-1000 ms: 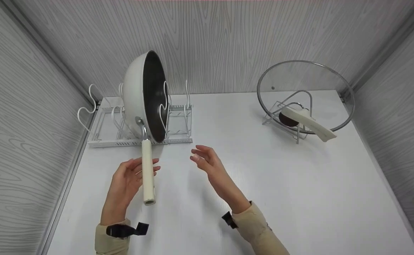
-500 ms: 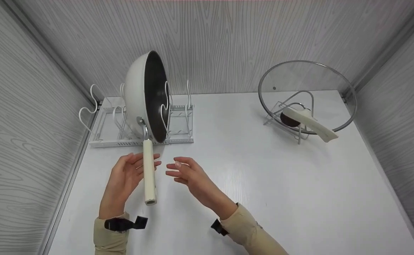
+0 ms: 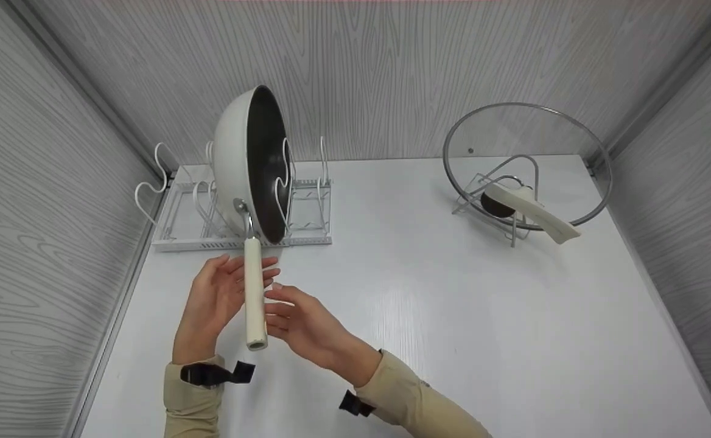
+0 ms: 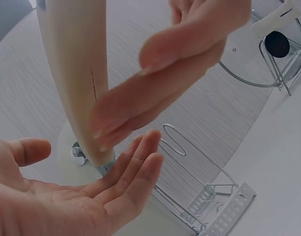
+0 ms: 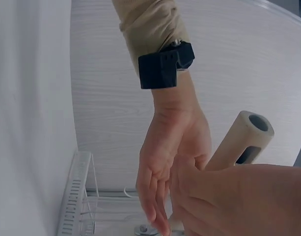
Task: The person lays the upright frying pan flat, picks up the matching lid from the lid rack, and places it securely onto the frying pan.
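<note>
A cream frying pan (image 3: 229, 158) with a dark inside stands on its edge in a white wire rack (image 3: 179, 246), its handle pointing toward me. My left hand (image 3: 209, 304) lies below and left of the handle, fingers loosely extended beneath it, palm up. From the right, my right hand (image 3: 316, 328) has its fingertips at the handle's side, not wrapped round it. In the left wrist view the pan handle (image 4: 79, 64) passes between both hands; contact with the right fingers (image 4: 155, 93) is unclear. The right wrist view shows the handle's hollow end (image 5: 259, 123) beyond the right hand.
At the back right a glass lid (image 3: 606, 164) leans upright in a small wire stand (image 3: 514, 234), its cream knob handle (image 3: 538, 213) facing forward. Wood-grain panels (image 3: 380, 79) enclose the white tabletop (image 3: 453, 328) at the back and both sides.
My right hand has moved left and slightly toward me, up to the handle. My left hand has shifted slightly forward under it. The pan and lid stay in place.
</note>
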Demonstrator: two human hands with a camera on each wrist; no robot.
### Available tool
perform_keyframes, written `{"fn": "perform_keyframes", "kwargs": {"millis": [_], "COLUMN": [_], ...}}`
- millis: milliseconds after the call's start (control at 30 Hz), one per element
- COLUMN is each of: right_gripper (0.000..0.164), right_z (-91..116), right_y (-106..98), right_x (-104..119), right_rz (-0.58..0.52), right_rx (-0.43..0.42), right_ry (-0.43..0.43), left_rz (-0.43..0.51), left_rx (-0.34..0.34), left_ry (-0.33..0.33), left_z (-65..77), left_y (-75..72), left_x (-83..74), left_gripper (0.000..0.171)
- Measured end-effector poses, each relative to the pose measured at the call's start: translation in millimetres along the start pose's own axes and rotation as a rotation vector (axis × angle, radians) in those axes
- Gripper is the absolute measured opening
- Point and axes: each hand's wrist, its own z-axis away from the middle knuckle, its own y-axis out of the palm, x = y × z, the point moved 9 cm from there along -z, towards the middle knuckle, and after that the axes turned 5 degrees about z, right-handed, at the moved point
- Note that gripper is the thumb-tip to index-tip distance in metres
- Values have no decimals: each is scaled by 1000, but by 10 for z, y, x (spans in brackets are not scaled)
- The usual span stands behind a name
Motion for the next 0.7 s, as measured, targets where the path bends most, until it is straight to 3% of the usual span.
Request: {"fn": "perform_keyframes", "kwargs": {"millis": [167, 433, 700], "right_gripper": [59, 57, 47], "right_z": [-47, -106, -161], "right_y": [131, 282, 350], "right_x": [-62, -78, -131], "right_rz": [-92, -193, -135], "right_rx": [9, -18, -21], "right_ry": [32, 40, 62], "left_rz": [79, 289, 292], "left_rx": [37, 64, 7], "left_ry": [-35, -97, -116], "left_z": [-24, -106, -181], "left_y": [44, 151, 182], "left_x": [28, 87, 120], "left_gripper": [50, 57, 57]}}
